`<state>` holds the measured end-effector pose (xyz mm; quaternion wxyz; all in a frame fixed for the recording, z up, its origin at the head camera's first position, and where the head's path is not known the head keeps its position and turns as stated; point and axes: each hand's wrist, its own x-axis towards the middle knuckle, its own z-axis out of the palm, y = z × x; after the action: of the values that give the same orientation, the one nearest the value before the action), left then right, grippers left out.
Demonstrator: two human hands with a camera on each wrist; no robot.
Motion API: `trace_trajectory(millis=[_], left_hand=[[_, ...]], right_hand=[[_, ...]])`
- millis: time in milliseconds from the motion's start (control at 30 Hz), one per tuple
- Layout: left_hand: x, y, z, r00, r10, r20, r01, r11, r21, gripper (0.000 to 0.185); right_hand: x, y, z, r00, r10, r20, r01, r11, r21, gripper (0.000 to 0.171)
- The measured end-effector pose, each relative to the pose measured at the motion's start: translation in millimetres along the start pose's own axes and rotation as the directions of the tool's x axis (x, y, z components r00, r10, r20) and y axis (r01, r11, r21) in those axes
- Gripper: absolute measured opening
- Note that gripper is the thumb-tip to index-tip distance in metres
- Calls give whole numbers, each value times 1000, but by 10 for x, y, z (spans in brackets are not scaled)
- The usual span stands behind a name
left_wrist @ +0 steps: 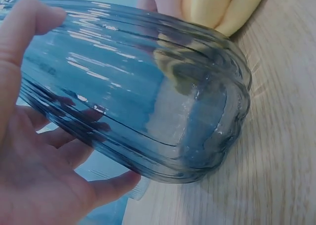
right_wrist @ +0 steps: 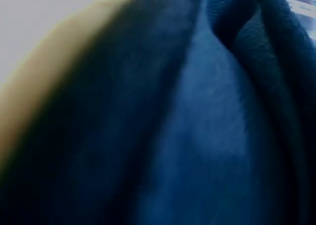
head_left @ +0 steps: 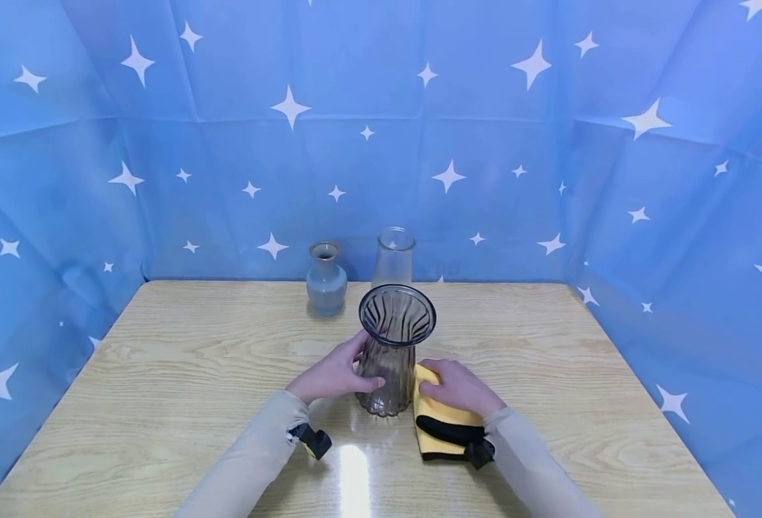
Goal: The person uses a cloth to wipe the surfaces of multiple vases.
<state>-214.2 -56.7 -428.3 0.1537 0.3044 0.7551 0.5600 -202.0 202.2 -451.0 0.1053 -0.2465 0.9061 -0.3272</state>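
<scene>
A smoky-grey ribbed glass vase (head_left: 396, 370) with a flared, dark rim stands on the table at the centre. My left hand (head_left: 342, 370) grips it from the left, thumb across the near side and fingers round the far side; they show through the glass (left_wrist: 128, 96) in the left wrist view. On the vase's right, my right hand (head_left: 455, 385) holds a folded yellow cloth (head_left: 437, 411) with black edging, right up against the glass. Folds of the cloth (right_wrist: 202, 136) fill the right wrist view, blurred and dark blue, hiding the fingers there.
Behind the ribbed vase stands a tall clear glass vase (head_left: 395, 262), partly covered by it. A small blue-grey ceramic vase (head_left: 327, 288) is at the back left. Starry blue curtains (head_left: 368, 86) enclose the wooden table (head_left: 193, 360) at the back and sides.
</scene>
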Motion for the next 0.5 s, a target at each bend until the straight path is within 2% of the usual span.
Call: trace_trajectory(millis=[100, 200, 233, 400, 500], left_hand=[[-5, -5, 1, 1000, -13, 3, 13, 1000, -12, 79], [-6, -31, 6, 1000, -17, 4, 17, 1000, -19, 79], [4, -79, 9, 1000, -15, 1, 15, 1000, -21, 80], [-5, -58, -3, 1000, -17, 2, 17, 999, -32, 79], [2, -63, -20, 1000, -18, 15, 18, 1000, -6, 77]], right_hand=[[35, -50, -4, 998, 41, 40, -40, 999, -21, 6], [44, -59, -6, 997, 64, 40, -63, 998, -26, 10], [44, -53, -8, 996, 76, 36, -76, 997, -9, 14], [14, -1, -17, 992, 122, -4, -121, 985, 125, 35], [-6, 12, -35, 992, 125, -14, -119, 972, 203, 34]])
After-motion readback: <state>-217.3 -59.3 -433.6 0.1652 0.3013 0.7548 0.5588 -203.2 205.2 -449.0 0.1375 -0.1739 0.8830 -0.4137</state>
